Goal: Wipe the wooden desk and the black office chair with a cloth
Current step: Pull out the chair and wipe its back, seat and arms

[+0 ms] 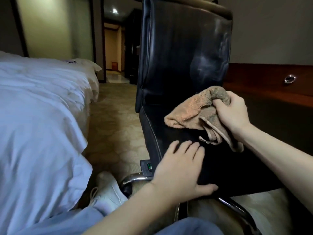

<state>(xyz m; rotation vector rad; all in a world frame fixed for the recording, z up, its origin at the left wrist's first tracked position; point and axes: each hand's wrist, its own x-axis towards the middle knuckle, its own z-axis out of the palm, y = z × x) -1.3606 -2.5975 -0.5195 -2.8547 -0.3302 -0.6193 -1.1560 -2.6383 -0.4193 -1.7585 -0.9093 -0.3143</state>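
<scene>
The black office chair (183,53) fills the middle of the head view, its tall backrest upright and its seat reaching toward me. My right hand (232,114) grips a bunched tan cloth (196,112) just above the back of the seat; part of the cloth hangs down below the hand. My left hand (179,168) rests flat on the front left of the seat, fingers straight and thumb over the seat's front edge. The wooden desk (264,82) runs along the right, behind the chair.
A bed with white sheets (39,107) stands close on the left. Patterned carpet (111,126) lies between bed and chair. The chair's chrome base (133,178) and my white shoe (108,189) are below. A round metal grommet (290,79) sits in the desk. A doorway opens behind.
</scene>
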